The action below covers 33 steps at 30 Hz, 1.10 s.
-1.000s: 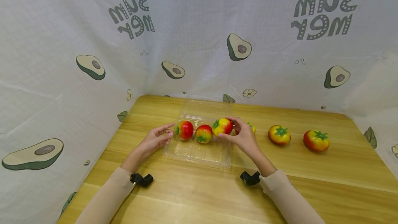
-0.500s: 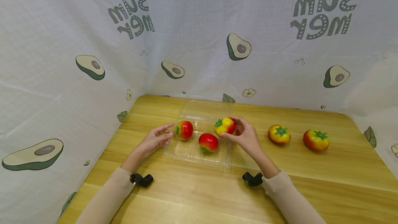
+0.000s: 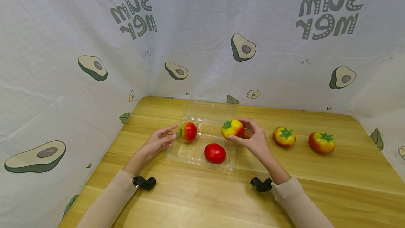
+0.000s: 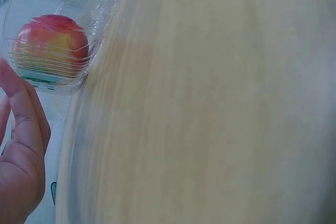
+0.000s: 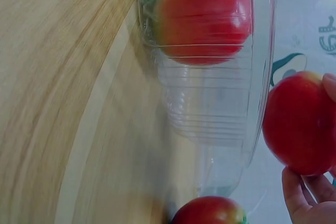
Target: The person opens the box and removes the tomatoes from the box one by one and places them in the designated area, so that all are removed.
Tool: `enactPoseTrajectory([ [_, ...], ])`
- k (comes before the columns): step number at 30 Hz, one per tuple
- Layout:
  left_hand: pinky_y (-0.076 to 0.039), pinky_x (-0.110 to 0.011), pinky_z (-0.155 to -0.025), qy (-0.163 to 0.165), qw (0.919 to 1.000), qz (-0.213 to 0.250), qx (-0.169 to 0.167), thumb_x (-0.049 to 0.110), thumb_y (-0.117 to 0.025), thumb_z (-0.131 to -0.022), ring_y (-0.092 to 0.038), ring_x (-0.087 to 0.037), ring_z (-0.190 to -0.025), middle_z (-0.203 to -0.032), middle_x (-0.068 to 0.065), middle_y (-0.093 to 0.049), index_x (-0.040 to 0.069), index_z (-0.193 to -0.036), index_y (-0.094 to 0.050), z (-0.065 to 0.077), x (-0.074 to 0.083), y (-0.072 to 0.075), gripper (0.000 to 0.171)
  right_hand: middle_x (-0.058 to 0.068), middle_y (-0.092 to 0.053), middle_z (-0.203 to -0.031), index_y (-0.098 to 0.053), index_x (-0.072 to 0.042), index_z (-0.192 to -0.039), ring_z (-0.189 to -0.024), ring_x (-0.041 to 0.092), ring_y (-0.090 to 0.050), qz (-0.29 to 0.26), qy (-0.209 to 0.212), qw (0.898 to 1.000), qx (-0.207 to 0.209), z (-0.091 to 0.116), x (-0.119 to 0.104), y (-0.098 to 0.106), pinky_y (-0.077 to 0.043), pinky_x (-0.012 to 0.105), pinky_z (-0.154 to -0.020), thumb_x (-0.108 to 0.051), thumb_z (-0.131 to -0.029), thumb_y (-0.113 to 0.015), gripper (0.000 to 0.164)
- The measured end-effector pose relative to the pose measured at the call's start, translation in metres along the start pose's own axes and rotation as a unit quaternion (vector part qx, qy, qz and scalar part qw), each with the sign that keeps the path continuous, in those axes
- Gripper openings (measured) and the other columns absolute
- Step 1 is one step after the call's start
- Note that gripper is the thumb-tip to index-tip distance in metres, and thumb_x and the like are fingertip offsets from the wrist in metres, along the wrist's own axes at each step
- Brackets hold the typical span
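My right hand (image 3: 257, 141) pinches a red-and-yellow tomato (image 3: 232, 128) with a green star-shaped calyx, raised over the right end of a clear plastic box (image 3: 188, 152). In the right wrist view that held tomato (image 5: 299, 124) shows its red underside, outside the box's rim. A red tomato (image 3: 215, 153) lies in the front right part of the box, and a second tomato (image 3: 188, 132) sits at its left end. My left hand (image 3: 158, 141) is at the box's left edge, its fingers loosely extended beside the wall.
The box's clear lid (image 3: 209, 110) is folded back toward the curtain. Two more tomatoes, one nearer (image 3: 284, 137) and one farther right (image 3: 321, 142), rest on the wooden table (image 3: 190, 200). Another tomato (image 3: 246, 135) is partly hidden behind my right hand.
My right hand has shifted right with its tomato. The loose tomato in the box has rolled toward the front right, turning its calyx out of sight. My left hand stays put.
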<state>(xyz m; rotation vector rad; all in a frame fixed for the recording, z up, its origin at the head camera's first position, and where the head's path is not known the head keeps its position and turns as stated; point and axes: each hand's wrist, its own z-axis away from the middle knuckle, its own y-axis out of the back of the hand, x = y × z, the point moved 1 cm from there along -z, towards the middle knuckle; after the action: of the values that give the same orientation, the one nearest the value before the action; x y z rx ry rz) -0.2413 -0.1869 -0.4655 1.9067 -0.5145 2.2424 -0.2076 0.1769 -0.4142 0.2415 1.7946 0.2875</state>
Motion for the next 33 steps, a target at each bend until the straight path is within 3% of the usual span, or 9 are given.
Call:
enactPoseTrajectory([
  [3, -0.049, -0.017, -0.067, 0.001, 1.0000, 0.000, 0.000, 0.002, -0.058, -0.100, -0.052, -0.009, -0.077, -0.111, -0.010, -0.054, -0.003, -0.151, -0.038, 0.000, 0.000, -0.001, 0.055, 0.019, -0.056, -0.133, -0.053, 0.003, -0.133, -0.119, 0.030, -0.053, -0.010, 0.003, 1.000, 0.005, 0.001, 0.002, 0.002, -0.047, 0.020, -0.097, -0.008, -0.078, -0.086, 0.065],
  [6, -0.049, -0.017, -0.067, 0.001, 1.0000, 0.001, 0.001, 0.001, -0.058, -0.100, -0.053, -0.009, -0.077, -0.112, -0.010, -0.055, -0.002, -0.151, -0.038, 0.000, 0.000, -0.001, 0.055, 0.019, -0.056, -0.132, -0.053, 0.005, -0.132, -0.118, 0.029, -0.053, -0.025, 0.009, 1.000, 0.009, 0.002, 0.004, 0.005, -0.046, 0.015, -0.095, -0.004, -0.077, -0.086, 0.064],
  [16, -0.049, -0.017, -0.066, 0.003, 1.0000, 0.002, 0.001, 0.002, -0.059, -0.100, -0.053, -0.009, -0.076, -0.111, -0.009, -0.055, -0.002, -0.151, -0.039, -0.001, 0.001, -0.001, 0.055, 0.018, -0.054, -0.138, -0.054, 0.005, -0.136, -0.124, 0.029, -0.051, 0.008, 0.021, 1.000, 0.010, 0.008, 0.008, 0.018, -0.043, 0.012, -0.096, -0.007, -0.079, -0.086, 0.067],
  [23, -0.049, -0.017, -0.067, 0.003, 1.0000, 0.000, -0.001, 0.002, -0.059, -0.100, -0.053, -0.010, -0.077, -0.112, -0.010, -0.055, -0.001, -0.151, -0.039, -0.001, 0.000, -0.001, 0.055, 0.018, -0.055, -0.137, -0.055, 0.006, -0.135, -0.122, 0.025, -0.052, -0.004, 0.023, 1.000, 0.012, 0.012, 0.010, 0.022, -0.044, 0.014, -0.096, -0.004, -0.078, -0.086, 0.066],
  [33, -0.050, -0.017, -0.069, -0.001, 1.0000, 0.003, -0.004, 0.002, -0.058, -0.100, -0.054, -0.009, -0.078, -0.113, -0.009, -0.055, -0.002, -0.151, -0.037, 0.000, 0.000, -0.001, 0.055, 0.021, -0.055, -0.134, -0.055, 0.008, -0.132, -0.112, 0.007, -0.052, -0.013, 0.013, 1.000, 0.017, 0.021, 0.009, 0.026, -0.045, 0.012, -0.093, -0.001, -0.078, -0.085, 0.063],
])
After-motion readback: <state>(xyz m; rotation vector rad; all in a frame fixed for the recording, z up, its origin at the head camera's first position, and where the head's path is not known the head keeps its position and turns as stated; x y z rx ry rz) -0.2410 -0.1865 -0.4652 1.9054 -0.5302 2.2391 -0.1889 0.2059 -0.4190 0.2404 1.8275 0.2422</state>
